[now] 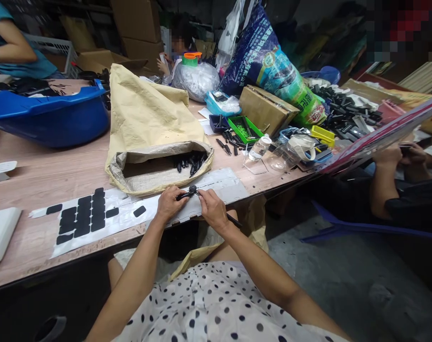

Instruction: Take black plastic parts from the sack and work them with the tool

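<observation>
L hand [172, 203] holds blk pc [192, 190], R hand [213, 209] a blk-handled tool [234, 220], nr open sack [148, 118] on tbl [59, 173].

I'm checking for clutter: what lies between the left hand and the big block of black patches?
In the head view, two separate black patches on white sheet: one beside the block, one nearer the left hand.

wearer's two hands [171, 204], one green tray [249, 140]

Black-dotted white garment [208, 304], bare left hand [170, 204], bare right hand [213, 210]
</observation>
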Motion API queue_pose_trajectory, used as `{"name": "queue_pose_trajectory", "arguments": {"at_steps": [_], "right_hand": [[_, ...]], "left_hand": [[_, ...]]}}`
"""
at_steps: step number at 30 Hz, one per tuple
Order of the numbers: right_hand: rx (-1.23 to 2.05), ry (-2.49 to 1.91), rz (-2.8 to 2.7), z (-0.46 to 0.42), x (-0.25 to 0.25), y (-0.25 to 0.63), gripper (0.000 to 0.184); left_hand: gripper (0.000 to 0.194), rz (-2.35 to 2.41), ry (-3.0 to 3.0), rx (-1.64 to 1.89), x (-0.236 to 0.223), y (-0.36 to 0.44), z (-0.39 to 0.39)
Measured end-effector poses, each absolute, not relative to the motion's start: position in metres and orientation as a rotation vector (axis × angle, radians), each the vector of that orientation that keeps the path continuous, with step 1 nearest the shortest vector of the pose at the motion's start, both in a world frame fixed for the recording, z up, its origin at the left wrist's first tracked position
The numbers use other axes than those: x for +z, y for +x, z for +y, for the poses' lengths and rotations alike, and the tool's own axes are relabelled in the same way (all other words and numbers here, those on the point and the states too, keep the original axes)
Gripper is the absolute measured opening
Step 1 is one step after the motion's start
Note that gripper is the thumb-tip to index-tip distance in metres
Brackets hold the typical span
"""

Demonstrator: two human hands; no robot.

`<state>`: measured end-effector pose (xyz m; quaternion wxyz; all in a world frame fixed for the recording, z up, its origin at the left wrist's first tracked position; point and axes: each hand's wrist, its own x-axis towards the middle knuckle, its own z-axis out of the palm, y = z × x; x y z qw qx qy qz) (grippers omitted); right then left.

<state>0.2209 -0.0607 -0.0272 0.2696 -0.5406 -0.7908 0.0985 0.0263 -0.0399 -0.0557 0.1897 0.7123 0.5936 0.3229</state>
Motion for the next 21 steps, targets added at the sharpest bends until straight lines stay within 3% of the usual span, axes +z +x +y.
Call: {"name": "queue_pose_trajectory", "arguments": {"at_steps": [6,11,21], "right_hand": [[0.238,-1.397,-2.177,-0.070,-0.027,0.209,0.035],[0.224,-1.418,-2.157,-0.056,-0.029,0.219,0.036],[0.146,-1.912,-2.162,0.023,-0.028,0.263,0.033]], "left_hand": [[0.009,1.697,1.971,0.896,-0.052,0.028,-0.042],[0.016,1.683,1.969,0.884,-0.051,0.029,-0.042],[0.020,1.719,2.002,0.847,-0.053,0.028,-0.042]]}}
